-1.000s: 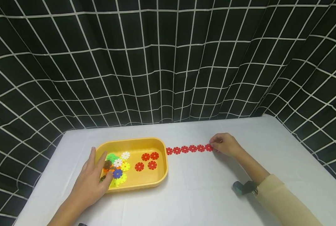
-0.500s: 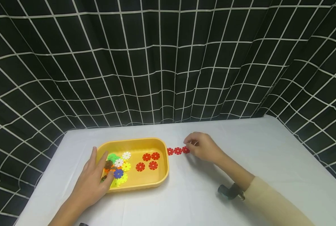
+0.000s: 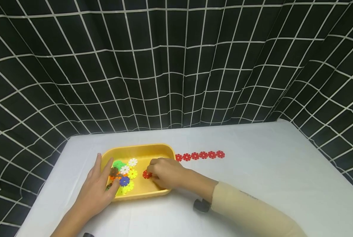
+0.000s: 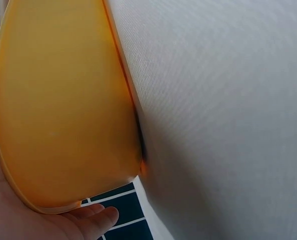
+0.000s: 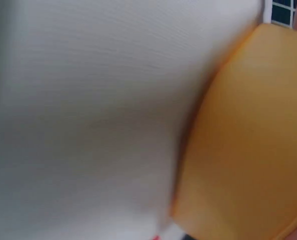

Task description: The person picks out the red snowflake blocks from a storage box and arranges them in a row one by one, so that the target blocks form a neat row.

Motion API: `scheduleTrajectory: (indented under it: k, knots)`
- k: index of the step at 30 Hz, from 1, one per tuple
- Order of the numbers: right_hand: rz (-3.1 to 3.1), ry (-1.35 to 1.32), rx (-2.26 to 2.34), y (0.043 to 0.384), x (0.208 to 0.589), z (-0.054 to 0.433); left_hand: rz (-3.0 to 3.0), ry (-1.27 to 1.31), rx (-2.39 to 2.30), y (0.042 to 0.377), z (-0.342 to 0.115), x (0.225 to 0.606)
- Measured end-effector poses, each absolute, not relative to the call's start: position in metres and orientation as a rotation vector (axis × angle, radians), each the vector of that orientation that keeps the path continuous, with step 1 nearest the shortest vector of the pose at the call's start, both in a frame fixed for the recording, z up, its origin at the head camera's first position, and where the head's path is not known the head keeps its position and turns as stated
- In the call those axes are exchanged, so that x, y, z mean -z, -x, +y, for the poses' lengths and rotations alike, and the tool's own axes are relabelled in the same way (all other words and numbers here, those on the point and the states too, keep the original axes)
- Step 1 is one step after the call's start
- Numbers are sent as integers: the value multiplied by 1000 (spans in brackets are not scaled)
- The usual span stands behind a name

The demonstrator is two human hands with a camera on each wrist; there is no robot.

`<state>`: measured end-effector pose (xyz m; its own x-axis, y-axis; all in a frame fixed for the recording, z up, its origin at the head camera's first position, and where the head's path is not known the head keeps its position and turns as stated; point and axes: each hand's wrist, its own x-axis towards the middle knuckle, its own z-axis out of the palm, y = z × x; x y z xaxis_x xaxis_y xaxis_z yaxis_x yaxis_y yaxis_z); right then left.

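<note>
Tabletop (image 3: pixel 253 164) in white carries, on its left, a yellow tray (image 3: pixel 144 151); I see the left hand (image 3: pixel 96 189) resting at the tray's left end, fingers extended, while the right hand (image 3: pixel 167 172) has moved left, off the red row (image 3: pixel 195 156), into the tray's right part, fingers bent, their grip hidden from me. Work, I judge, has shifted from that row, right of the tray, to the loose red piece (image 3: pixel 147 174) beside the right fingertips.
</note>
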<state>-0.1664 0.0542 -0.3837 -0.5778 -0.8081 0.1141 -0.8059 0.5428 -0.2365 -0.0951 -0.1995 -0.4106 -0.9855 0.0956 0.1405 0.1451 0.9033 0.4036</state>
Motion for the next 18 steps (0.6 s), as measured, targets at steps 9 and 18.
scheduleTrajectory:
  k: [9, 18]
  knots:
    - [2735, 1370, 103, 175, 392, 42, -2952, 188, 625, 96, -200, 409]
    - [2688, 1281, 165, 176, 392, 42, -2945, 196, 633, 96, -200, 410]
